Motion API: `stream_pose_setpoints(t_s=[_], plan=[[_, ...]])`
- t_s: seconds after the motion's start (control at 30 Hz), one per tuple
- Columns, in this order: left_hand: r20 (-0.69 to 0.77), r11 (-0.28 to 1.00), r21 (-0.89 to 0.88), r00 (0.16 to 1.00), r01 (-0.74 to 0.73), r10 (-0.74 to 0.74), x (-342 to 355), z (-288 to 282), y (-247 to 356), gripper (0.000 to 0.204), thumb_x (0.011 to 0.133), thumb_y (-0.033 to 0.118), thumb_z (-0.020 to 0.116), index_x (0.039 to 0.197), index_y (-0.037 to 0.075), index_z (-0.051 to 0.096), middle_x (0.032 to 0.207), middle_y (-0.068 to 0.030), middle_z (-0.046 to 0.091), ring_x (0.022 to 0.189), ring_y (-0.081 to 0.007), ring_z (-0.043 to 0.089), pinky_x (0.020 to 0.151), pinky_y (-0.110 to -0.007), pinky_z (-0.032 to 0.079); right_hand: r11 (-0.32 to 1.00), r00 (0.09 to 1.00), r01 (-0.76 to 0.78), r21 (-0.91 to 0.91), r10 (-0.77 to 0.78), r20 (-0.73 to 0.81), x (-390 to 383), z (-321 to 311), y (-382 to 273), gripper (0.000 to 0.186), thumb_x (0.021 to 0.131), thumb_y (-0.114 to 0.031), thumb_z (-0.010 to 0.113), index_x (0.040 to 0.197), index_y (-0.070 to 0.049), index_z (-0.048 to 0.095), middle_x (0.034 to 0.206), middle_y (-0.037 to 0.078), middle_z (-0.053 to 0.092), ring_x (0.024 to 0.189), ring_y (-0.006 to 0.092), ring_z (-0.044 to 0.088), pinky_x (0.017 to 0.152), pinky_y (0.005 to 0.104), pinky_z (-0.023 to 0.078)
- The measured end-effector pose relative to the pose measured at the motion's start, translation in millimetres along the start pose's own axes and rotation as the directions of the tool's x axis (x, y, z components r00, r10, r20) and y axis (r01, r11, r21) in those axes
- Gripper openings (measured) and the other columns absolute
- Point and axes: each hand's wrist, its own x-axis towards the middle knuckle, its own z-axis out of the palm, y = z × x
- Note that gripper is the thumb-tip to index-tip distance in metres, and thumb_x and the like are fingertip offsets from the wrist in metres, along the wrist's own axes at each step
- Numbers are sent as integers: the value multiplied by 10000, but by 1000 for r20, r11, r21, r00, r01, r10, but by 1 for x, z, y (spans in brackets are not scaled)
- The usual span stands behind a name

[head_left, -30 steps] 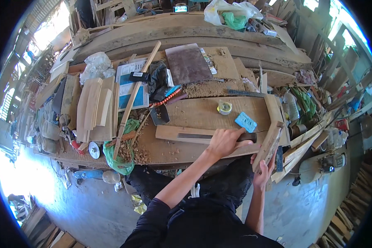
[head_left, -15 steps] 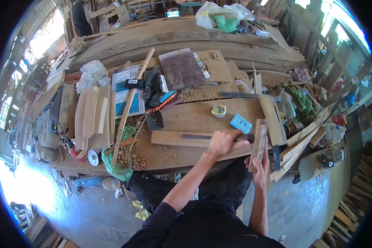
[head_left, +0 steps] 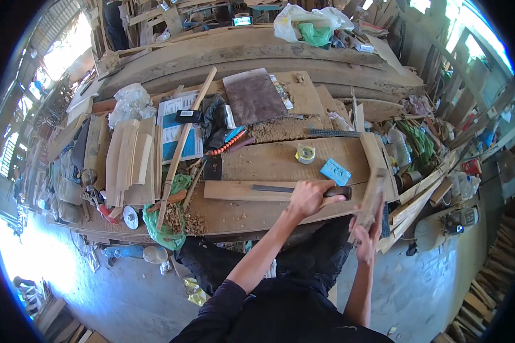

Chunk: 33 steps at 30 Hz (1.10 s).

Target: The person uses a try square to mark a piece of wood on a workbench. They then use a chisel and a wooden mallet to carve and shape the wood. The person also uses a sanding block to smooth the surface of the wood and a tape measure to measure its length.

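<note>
Wrapping fingers round a slim dark-metal chisel (left hand) and brown wooden block (right hand), seemingly for tapping; next, aim squarely.

From the view's centre, a dark brown sheet lies at twelve o'clock, a small lit screen beyond it. A white plastic bag sits at one, a yellow tape measure between two and three, a light-blue rectangular block at three. A green plastic bag hangs at eight beside wood shavings; thin boards lie at nine, a crumpled clear plastic bag at ten.
</note>
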Motion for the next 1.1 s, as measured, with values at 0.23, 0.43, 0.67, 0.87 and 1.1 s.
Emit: stream_pose_setpoints(t_s=[0.23,0.43,0.67,0.87,1.1], plan=[[18,1000,-2,999,30,-30,4,1,1,591,937,655,692,1079,85,753,841,-163,751,789,-389,737,688,-479,564,963,995,90,-254,-74,69,4,0,-3,1185,777,-378,802,1727,-47,176,1664,180,420,1442,337,503,1195,429,406],[-35,999,-40,999,12,-13,7,0,8,607,936,661,691,1110,84,761,868,-164,762,811,-392,741,691,-481,567,999,997,3,41,0,-81,2,-1,-1,1184,768,-375,785,1737,-82,171,1579,160,484,1249,256,605,1015,390,533],[22,998,-52,999,46,-45,7,-5,9,634,915,671,703,1130,77,762,884,-167,763,816,-394,741,705,-481,569,999,995,37,1,-36,-92,8,-9,-3,1140,803,-398,791,1713,-17,219,1666,184,422,1426,294,527,1178,422,426],[-11,998,-50,999,41,-42,6,0,15,634,910,671,714,1134,80,763,860,-175,757,800,-396,739,712,-483,573,952,971,227,-206,-237,-24,10,-9,23,1147,826,-417,769,1730,-58,161,1457,197,553,1046,264,646,885,394,546],[3,997,-69,999,47,-46,10,5,15,617,914,672,710,1113,90,757,824,-175,742,782,-403,730,696,-490,564,991,983,108,85,-94,-155,-1,7,8,1159,766,-323,815,1720,-49,217,1728,177,337,1542,286,390,1248,419,323]])
